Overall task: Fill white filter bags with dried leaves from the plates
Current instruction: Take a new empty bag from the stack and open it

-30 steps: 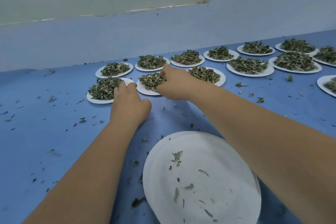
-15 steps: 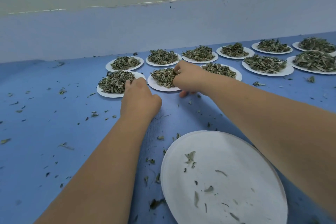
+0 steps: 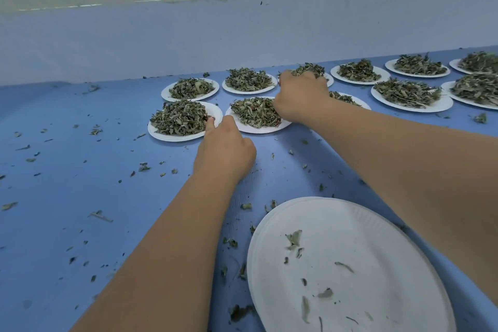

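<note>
Two rows of white paper plates heaped with dried green leaves stand at the far side of the blue table. My right hand [image 3: 300, 100] lies over the right edge of the middle front plate [image 3: 253, 130], its fingers curled round the rim beside the leaf pile [image 3: 253, 112]. My left hand [image 3: 225, 152] rests knuckles up in front of the gap between that plate and the left front plate [image 3: 172, 137]. Its fingertips touch the left plate's rim and it holds nothing that I can see.
A stack of empty white plates [image 3: 350, 264] with a few leaf scraps lies close in front, under my right forearm. More heaped plates [image 3: 412, 106] run off to the right. Leaf crumbs litter the table. A pale wall [image 3: 242, 40] closes the far side.
My head has turned left, so everything sits further right in view. My left hand has slid a little forward to the plate rim. My right hand stays on the middle front plate.
</note>
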